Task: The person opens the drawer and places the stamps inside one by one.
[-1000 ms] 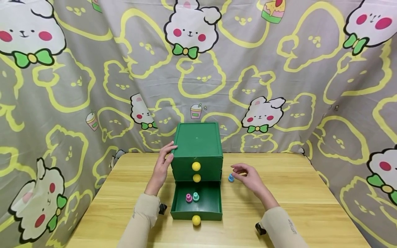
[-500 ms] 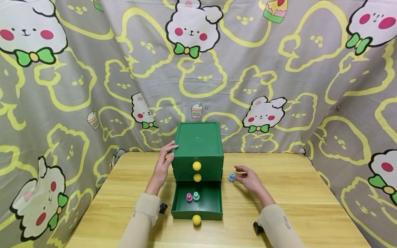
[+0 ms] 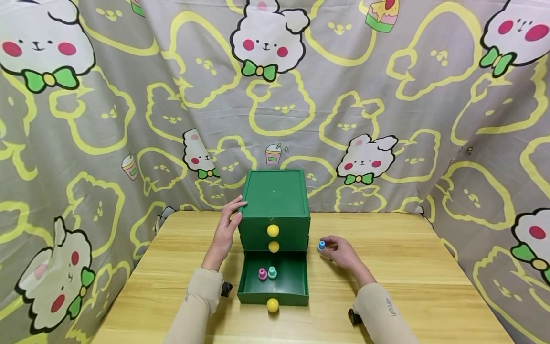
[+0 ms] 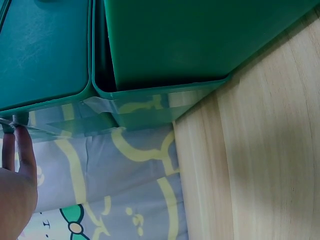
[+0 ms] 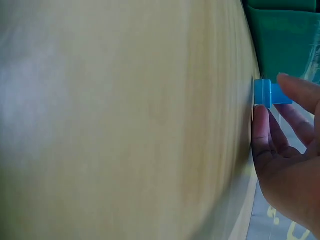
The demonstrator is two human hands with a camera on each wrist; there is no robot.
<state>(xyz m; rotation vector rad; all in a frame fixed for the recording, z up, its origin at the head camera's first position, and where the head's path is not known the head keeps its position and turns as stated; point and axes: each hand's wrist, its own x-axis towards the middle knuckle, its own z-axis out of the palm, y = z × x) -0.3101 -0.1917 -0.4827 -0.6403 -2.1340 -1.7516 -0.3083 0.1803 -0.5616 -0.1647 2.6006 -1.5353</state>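
A green drawer cabinet [image 3: 275, 193] with yellow ball knobs stands on the table, its bottom drawer [image 3: 290, 284] pulled out. My left hand [image 3: 223, 234] rests against the cabinet's left side, fingers extended near the top edge; the left wrist view shows fingertips [image 4: 21, 132] touching that side. Right of the cabinet, my right hand [image 3: 341, 251] has its thumb and fingers around a small blue peg [image 5: 267, 92] with a wide round base. That peg stands upright, base down at the tabletop. Inside the open drawer sit a pink peg [image 3: 262, 274] and a mint-green peg [image 3: 272, 273], side by side.
The wooden table [image 3: 408, 267] reaches back to a patterned grey curtain [image 3: 279, 105], which also hangs along both sides. A yellow knob [image 3: 273, 305] sticks out from the open drawer's front. Two more knobs [image 3: 272, 231] project from the cabinet face above.
My right hand drew slightly back from the blue peg, then came in lower with its fingers closing around it. The left hand has stayed on the cabinet.
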